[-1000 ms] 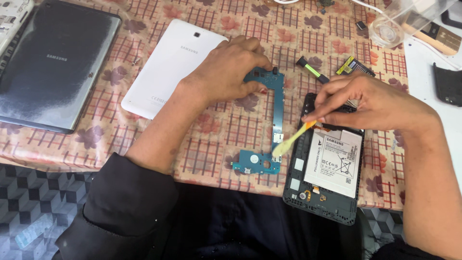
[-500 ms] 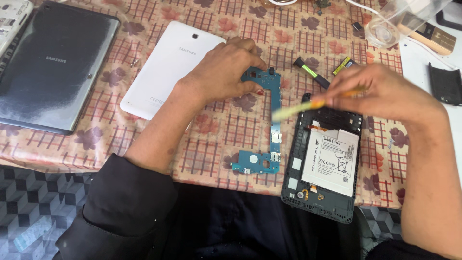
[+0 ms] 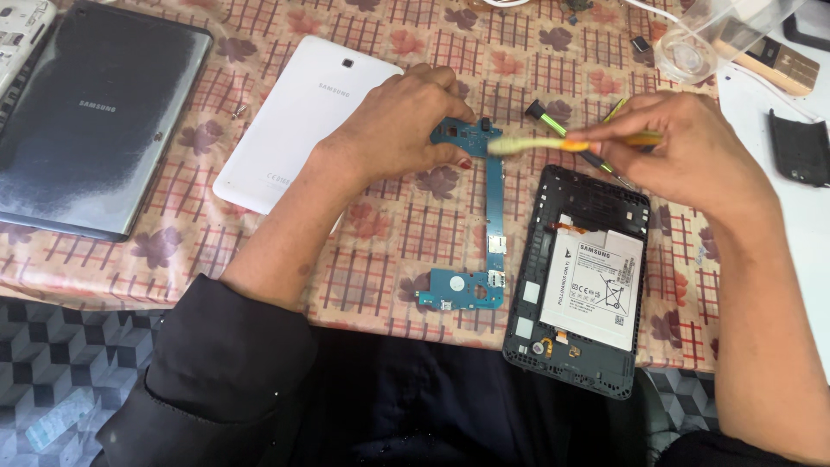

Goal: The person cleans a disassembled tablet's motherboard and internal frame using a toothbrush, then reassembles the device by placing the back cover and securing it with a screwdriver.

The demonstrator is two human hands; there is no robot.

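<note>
Bright even daylight, soft shadows, sharp focus — motion blur on the brush (image 3: 566, 143)
</note>
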